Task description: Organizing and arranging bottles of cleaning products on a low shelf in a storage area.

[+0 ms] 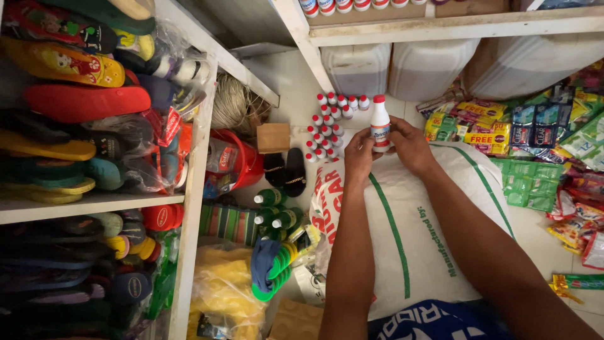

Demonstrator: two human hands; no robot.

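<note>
Head view – bottle: we saw a small white bottle (380, 124) with a red cap and a blue-and-red label, held upright above the top edge of a big white sack (415, 233).
Left hand: our left hand (359, 155) closed its fingertips on the bottle's lower left side – clamped on it.
Right hand: our right hand (410, 143) pinched the same bottle from the right and below, fingers wrapped on its base.
Bottle rows: we noted a cluster of small red-capped bottles (327, 126) standing on the pale floor just left of the held one, apart from it.
Sack: it lay under both forearms, white with green stripes and red lettering.
Shelving: to the left we saw a white shelf unit (195, 182) stuffed with colourful flip-flops (85, 101).
Nearby: a red bucket (242, 160), green bottles (277, 217) beside the sack, and sachet strips (535, 138) on the right.
Above: we saw large translucent jerrycans (434, 66) under a shelf.
</note>
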